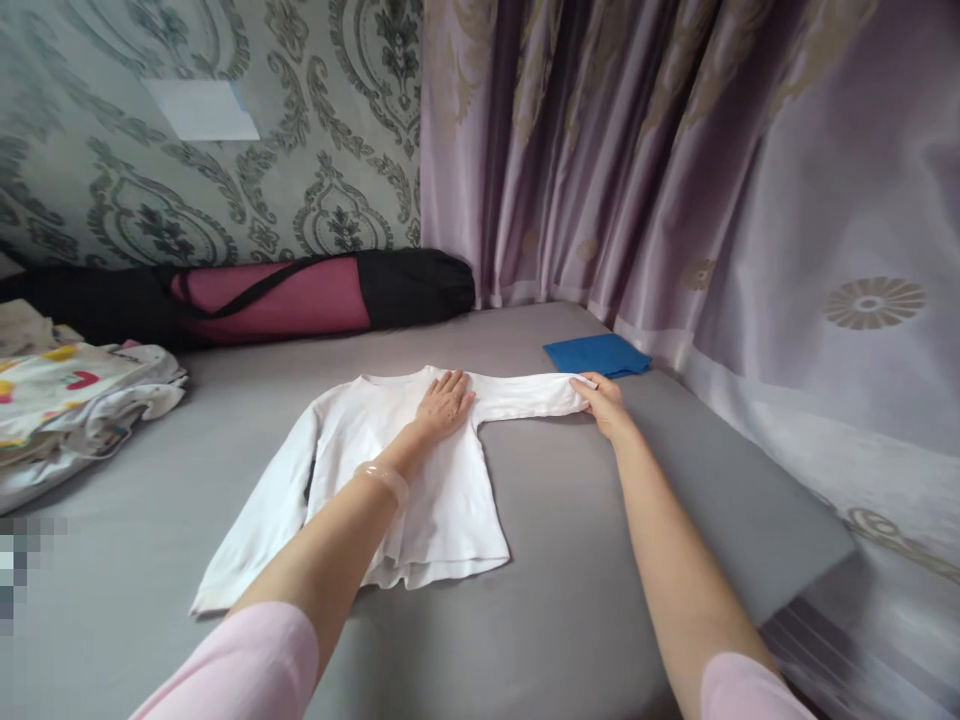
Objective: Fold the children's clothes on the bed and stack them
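Note:
A white long-sleeved shirt (450,490) lies spread on the grey bed sheet, its neckline away from me. My left hand (445,402) rests flat on it near the right shoulder seam, fingers stretched out. At the right, my right hand (602,402) pinches the cuff end of the sleeve, which is drawn out straight sideways. The other sleeve slants down toward the lower left, partly behind my left forearm. Just beyond my right hand lies a folded blue cloth (596,354).
Crumpled, printed clothes (82,400) are piled at the left. A long black and maroon bag (285,297) lies along the patterned wall. Purple curtains (570,150) hang at the back and right, beside the edge of the grey bed (570,620).

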Demonstrator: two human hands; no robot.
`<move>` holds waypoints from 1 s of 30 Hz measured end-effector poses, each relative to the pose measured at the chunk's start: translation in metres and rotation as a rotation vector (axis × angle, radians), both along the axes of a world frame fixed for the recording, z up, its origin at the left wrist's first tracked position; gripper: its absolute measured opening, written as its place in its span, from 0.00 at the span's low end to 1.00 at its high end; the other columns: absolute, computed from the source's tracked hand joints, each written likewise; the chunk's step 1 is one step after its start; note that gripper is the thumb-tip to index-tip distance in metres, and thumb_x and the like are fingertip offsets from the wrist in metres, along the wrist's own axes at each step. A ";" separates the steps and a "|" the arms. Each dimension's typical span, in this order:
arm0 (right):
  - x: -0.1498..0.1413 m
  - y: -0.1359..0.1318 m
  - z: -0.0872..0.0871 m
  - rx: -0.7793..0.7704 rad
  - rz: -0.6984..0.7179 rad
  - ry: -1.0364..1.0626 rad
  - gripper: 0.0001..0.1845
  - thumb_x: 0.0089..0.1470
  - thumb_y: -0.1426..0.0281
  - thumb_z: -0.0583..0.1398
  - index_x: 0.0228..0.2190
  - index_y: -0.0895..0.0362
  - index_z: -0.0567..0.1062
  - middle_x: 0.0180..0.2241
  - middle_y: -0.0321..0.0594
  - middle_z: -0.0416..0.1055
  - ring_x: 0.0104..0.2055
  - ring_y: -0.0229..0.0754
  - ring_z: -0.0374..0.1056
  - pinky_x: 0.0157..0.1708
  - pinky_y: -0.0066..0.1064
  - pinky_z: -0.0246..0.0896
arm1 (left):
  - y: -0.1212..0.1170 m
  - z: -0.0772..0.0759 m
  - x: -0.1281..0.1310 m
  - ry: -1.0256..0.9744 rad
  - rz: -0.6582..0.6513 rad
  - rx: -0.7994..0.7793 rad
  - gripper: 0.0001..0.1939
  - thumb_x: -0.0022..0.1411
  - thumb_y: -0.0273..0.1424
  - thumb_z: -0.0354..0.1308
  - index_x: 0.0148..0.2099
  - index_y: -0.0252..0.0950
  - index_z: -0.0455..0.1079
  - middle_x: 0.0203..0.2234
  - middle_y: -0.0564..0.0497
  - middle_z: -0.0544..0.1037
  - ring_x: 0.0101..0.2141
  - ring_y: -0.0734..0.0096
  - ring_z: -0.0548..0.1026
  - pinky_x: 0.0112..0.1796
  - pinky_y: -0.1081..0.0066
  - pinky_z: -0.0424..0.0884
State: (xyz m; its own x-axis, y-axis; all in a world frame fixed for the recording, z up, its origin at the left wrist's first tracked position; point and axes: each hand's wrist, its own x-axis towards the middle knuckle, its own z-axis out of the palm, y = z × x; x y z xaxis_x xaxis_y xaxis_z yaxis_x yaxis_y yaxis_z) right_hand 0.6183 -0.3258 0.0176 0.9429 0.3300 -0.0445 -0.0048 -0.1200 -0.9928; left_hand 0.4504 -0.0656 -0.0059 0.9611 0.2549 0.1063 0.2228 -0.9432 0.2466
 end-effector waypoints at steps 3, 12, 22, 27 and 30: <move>-0.001 0.005 -0.001 -0.056 -0.079 -0.084 0.25 0.40 0.52 0.64 0.37 0.56 0.75 0.25 0.33 0.71 0.24 0.39 0.66 0.21 0.27 0.59 | -0.005 0.001 -0.001 0.044 0.057 0.013 0.32 0.72 0.44 0.34 0.71 0.31 0.50 0.69 0.43 0.52 0.68 0.56 0.49 0.65 0.55 0.46; -0.021 -0.004 0.007 -0.993 -0.159 -0.346 0.19 0.63 0.61 0.50 0.50 0.53 0.72 0.43 0.49 0.75 0.45 0.52 0.71 0.41 0.38 0.62 | -0.011 0.007 -0.001 0.106 0.105 0.055 0.35 0.71 0.47 0.33 0.72 0.33 0.47 0.70 0.41 0.48 0.69 0.57 0.47 0.65 0.52 0.45; -0.038 0.016 0.013 -1.281 -0.204 -0.706 0.17 0.61 0.74 0.49 0.47 0.64 0.73 0.50 0.59 0.68 0.52 0.56 0.64 0.49 0.43 0.54 | -0.012 0.006 0.000 0.105 0.104 0.072 0.35 0.71 0.48 0.33 0.71 0.33 0.48 0.70 0.41 0.49 0.68 0.56 0.47 0.65 0.51 0.44; -0.041 0.048 0.029 -1.272 -0.112 -0.800 0.25 0.60 0.81 0.42 0.45 0.67 0.75 0.51 0.62 0.69 0.56 0.58 0.62 0.54 0.47 0.50 | -0.013 0.004 0.001 0.082 0.106 0.088 0.35 0.71 0.47 0.33 0.71 0.33 0.48 0.69 0.40 0.50 0.68 0.54 0.48 0.64 0.50 0.45; -0.062 0.088 0.027 -1.087 0.191 -0.890 0.26 0.62 0.78 0.42 0.52 0.66 0.73 0.57 0.58 0.66 0.62 0.53 0.57 0.59 0.43 0.47 | -0.013 0.005 0.000 0.083 0.109 0.089 0.35 0.71 0.47 0.33 0.71 0.33 0.48 0.69 0.40 0.50 0.68 0.54 0.49 0.64 0.50 0.46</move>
State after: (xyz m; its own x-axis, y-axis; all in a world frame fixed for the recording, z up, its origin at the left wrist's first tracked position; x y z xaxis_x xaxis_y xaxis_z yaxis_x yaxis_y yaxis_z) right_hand 0.5562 -0.2380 0.0451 0.7355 0.6403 0.2214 0.6669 -0.7419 -0.0698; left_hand 0.4501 -0.0788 -0.0011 0.9348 0.3510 0.0542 0.3410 -0.9297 0.1392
